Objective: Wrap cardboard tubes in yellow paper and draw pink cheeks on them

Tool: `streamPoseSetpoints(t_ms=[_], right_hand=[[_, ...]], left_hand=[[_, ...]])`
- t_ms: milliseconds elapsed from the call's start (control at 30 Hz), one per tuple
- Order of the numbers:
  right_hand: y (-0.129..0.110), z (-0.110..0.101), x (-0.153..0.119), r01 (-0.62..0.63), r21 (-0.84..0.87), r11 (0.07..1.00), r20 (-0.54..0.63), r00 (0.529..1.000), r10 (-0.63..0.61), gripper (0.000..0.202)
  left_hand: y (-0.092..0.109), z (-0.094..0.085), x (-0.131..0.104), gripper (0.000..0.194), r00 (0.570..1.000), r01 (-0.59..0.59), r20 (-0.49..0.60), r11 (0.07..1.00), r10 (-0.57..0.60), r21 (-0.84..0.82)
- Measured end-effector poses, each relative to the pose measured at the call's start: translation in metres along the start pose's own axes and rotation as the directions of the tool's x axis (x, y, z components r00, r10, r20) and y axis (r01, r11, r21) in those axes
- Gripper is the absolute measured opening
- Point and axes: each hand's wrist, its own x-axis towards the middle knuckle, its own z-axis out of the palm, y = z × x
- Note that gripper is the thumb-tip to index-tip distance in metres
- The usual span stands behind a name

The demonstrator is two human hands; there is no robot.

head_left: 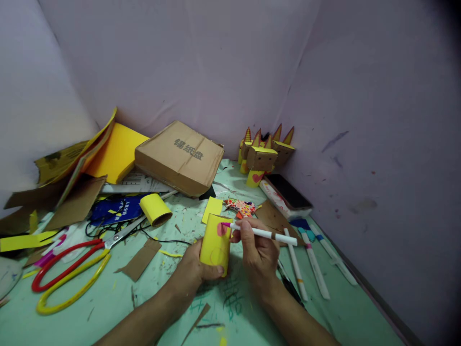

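Observation:
My left hand (pixel 197 263) is closed around the lower part of a yellow paper-covered tube (pixel 212 242), which it holds tilted above the table. A pink patch shows near the tube's upper right, with a faint round outline below it. My right hand (pixel 257 250) grips a white marker (pixel 270 234), its pink tip touching or very near the pink patch. Another yellow tube (pixel 154 207) lies on its side behind my left hand. Several finished-looking yellow and cardboard figures (pixel 262 161) with pointed tops stand in the back corner; the front one bears a red heart.
Scissors (pixel 95 250) with red and yellow handles lie open at left. A cardboard box (pixel 180 156) and yellow sheets (pixel 117 151) sit behind. A phone (pixel 288 191) rests at the right, near several markers (pixel 317 269). Scraps (pixel 140 259) litter the green table.

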Motion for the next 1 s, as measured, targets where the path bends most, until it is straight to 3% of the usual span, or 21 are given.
streamPoseSetpoints(t_ms=[433, 600, 1000], right_hand=[[-0.0024, -0.0034, 0.0011, -0.039, -0.064, 0.997, -0.013, 0.999, 0.038, 0.023], [-0.0003, -0.0035, -0.0022, -0.004, -0.066, 0.998, 0.031, 1.0, 0.006, 0.023], [-0.0008, -0.0036, -0.0049, 0.016, -0.072, 0.997, 0.08, 0.997, -0.011, 0.022]], left_hand=[[0.0045, 0.0041, -0.0023, 0.063, 0.999, 0.037, -0.023, 0.994, -0.04, -0.107], [0.0026, 0.0018, -0.0007, 0.058, 1.0, 0.022, 0.019, 0.994, -0.02, -0.106], [0.0011, 0.0005, 0.0006, 0.066, 1.0, 0.021, 0.004, 0.994, -0.02, -0.108]])
